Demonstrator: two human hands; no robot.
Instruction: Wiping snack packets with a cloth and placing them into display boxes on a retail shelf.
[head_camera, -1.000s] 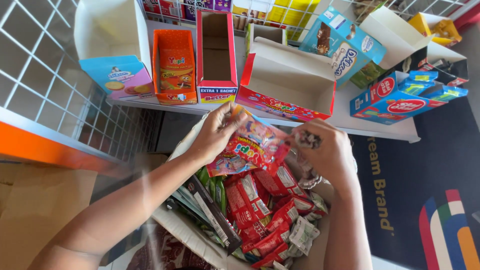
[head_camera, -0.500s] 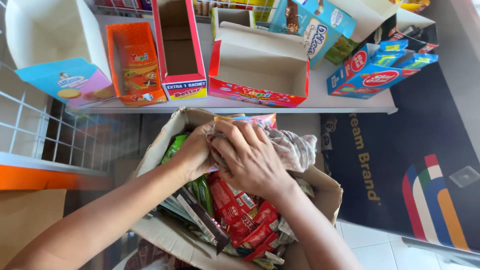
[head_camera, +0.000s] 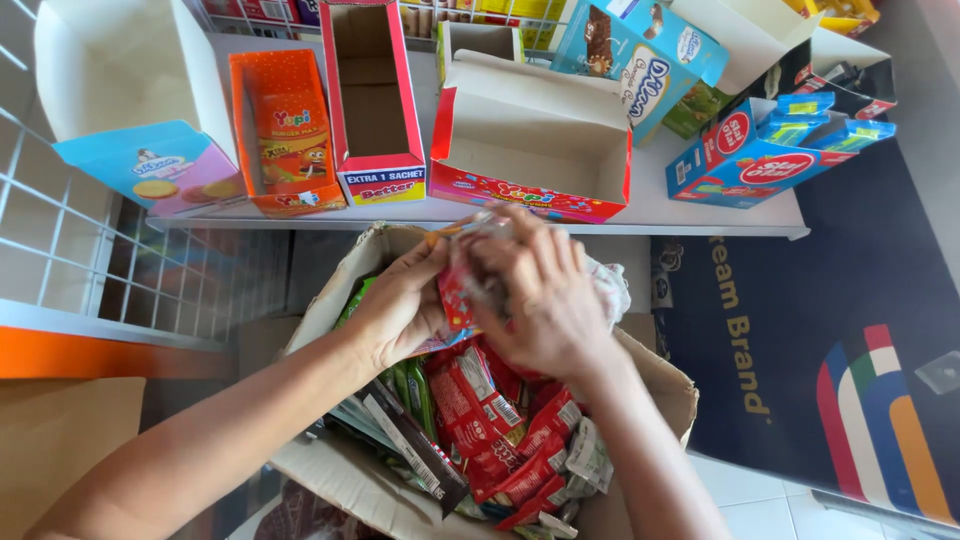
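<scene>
Red candy packet (crinkled) — both hands

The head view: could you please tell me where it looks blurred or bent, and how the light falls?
Head view: daylight is even, with no harsh glare; the left hand, right hand and the sweet packet they grip are smeared by motion; the shelf edge bows from the wide lens; the boxes on it stay sharp.

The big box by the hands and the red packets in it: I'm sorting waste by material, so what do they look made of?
The big box looks like plain brown cardboard, matte, with soft creased flaps. The red packets look like thin glossy plastic film, crinkled and catching light; a foil lining cannot be told. The left hand and right hand both grip a similar shiny packet.
</scene>
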